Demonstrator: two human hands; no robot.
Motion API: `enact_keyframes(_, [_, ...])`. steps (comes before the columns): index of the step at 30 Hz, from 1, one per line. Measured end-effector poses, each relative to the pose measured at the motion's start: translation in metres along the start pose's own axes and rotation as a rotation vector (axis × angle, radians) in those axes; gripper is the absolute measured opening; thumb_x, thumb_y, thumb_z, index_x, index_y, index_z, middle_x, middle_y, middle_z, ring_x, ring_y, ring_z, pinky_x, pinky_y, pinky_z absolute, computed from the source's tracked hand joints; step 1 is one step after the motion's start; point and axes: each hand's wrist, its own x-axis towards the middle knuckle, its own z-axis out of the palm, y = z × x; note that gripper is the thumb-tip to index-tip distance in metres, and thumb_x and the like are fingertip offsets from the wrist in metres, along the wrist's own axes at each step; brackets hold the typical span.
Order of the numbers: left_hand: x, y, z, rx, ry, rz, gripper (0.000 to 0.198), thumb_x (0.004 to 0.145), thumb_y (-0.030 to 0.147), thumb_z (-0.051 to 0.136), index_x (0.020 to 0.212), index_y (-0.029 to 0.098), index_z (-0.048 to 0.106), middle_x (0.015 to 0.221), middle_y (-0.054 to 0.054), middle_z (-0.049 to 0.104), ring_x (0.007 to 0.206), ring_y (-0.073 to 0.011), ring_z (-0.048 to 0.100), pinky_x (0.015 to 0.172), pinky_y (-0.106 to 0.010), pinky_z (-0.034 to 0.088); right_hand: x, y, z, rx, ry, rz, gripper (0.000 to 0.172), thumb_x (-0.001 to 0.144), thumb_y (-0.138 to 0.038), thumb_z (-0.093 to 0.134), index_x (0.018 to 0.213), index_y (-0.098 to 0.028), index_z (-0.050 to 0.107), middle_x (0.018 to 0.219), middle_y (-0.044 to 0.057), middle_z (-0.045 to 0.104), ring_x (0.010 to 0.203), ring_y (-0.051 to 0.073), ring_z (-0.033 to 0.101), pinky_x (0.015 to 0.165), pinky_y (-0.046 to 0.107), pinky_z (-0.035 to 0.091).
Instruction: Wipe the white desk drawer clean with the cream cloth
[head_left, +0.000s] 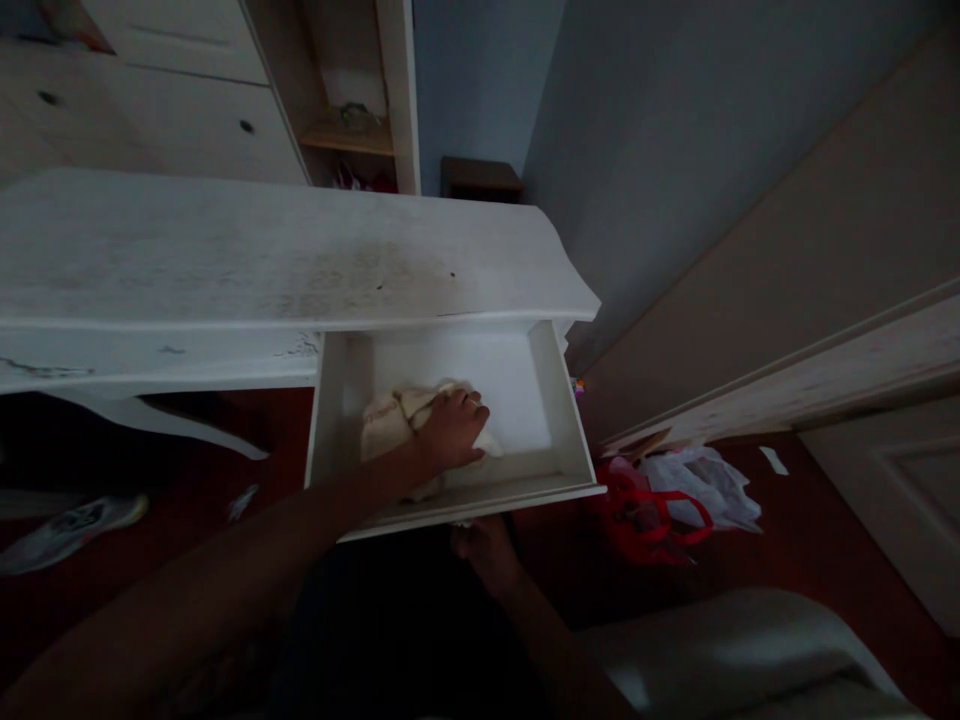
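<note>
A white drawer (pixel 517 400) is pulled out of a long white table (pixel 247 250). Inside, toward its left and middle, lies a folded cream cloth bundle (pixel 385 425). My left hand (pixel 452 430) reaches over the drawer front from the left, fingers curled on the right part of the cloth. Below the drawer's front edge, my right hand (pixel 486 550) is closed against the front panel; what its fingers hold there, perhaps a knob, is mostly hidden.
On the red floor at right are a red bag (pixel 652 515) and a white plastic bag (pixel 705 485). A shoe (pixel 75 530) lies at lower left. A grey wall (pixel 675 170) runs close on the right. White cabinets (pixel 165 110) stand behind the table.
</note>
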Motion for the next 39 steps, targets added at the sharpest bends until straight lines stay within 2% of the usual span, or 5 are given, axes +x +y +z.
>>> enact_keyframes(7, [-0.054,-0.051,-0.012,0.084,0.012,-0.405,0.077,0.076,0.064,0.064,0.131,0.012,0.051,0.141,-0.024,0.048,0.133,-0.0450,0.036,0.104,-0.061,0.028,-0.002,-0.002,-0.002,0.025,0.010,0.034,0.027,0.064,-0.042,0.080,0.069,-0.018,0.069,0.064,0.000,0.068,0.044,0.009,0.047,0.044,0.024,0.036])
enact_keyframes(15, [-0.035,-0.052,-0.002,0.066,0.015,-0.634,0.092,0.076,0.065,0.060,0.146,0.010,0.037,0.161,-0.025,0.018,0.143,-0.0556,0.014,0.103,-0.068,0.025,-0.003,-0.003,-0.005,0.002,-0.009,0.060,0.033,0.063,-0.048,0.084,0.070,-0.019,0.070,0.065,0.000,0.068,0.044,0.007,0.042,0.045,0.023,0.031])
enact_keyframes(23, [-0.021,-0.091,-0.008,-0.017,0.113,-0.554,0.074,0.079,0.068,0.052,0.124,0.009,0.055,0.129,-0.024,0.058,0.121,-0.0409,0.051,0.104,-0.054,0.034,-0.004,-0.003,-0.007,-0.002,-0.025,0.087,0.035,0.065,-0.048,0.083,0.065,-0.018,0.068,0.047,-0.007,0.044,0.044,0.006,0.029,0.047,0.024,0.031])
enact_keyframes(31, [0.002,-0.119,-0.024,-0.143,0.059,-0.524,0.072,0.087,0.066,0.042,0.135,0.012,0.050,0.137,-0.021,0.057,0.125,-0.0377,0.053,0.102,-0.048,0.042,-0.007,-0.002,-0.013,-0.033,0.109,0.107,0.029,0.061,-0.043,0.085,0.072,-0.021,0.070,0.069,0.001,0.066,0.058,0.015,0.053,0.050,0.028,0.042])
enact_keyframes(39, [0.004,-0.121,-0.029,-0.155,0.027,-0.531,0.079,0.085,0.068,0.045,0.137,0.009,0.051,0.136,-0.022,0.058,0.128,-0.0383,0.052,0.105,-0.045,0.041,-0.006,0.001,-0.016,-0.086,0.074,0.063,0.024,0.068,-0.045,0.081,0.071,-0.025,0.069,0.065,0.002,0.062,0.055,0.017,0.050,0.048,0.032,0.042])
